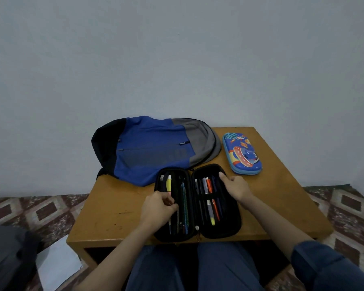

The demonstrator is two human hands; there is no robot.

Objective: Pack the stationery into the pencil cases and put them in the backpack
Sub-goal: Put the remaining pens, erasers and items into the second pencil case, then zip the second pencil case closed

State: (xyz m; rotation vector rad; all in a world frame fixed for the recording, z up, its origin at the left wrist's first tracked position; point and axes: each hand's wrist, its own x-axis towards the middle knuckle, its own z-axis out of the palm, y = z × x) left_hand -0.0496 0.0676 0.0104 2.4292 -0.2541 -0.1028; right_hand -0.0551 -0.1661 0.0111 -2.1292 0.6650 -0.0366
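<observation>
Black fabric zip pencil case (229, 225) lies open at 6 o'clock edge of brown wooden desk (118, 206), coloured pens (209, 185) inside. Left hand (159, 206) curls onto left half; right hand (235, 185) grips right rim. Risk: closing over loose pens jams zip; tug could slide case off edge

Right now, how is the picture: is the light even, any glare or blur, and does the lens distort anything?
Head view: dim, flat, bluish light, no glare, only faint shadows. Head view: the open black pencil case is murky inside, its pens showing mainly by colour. Head view: overall softness, left hand and right hand slightly blurred; the wide lens splays the table toward the corners.
</observation>
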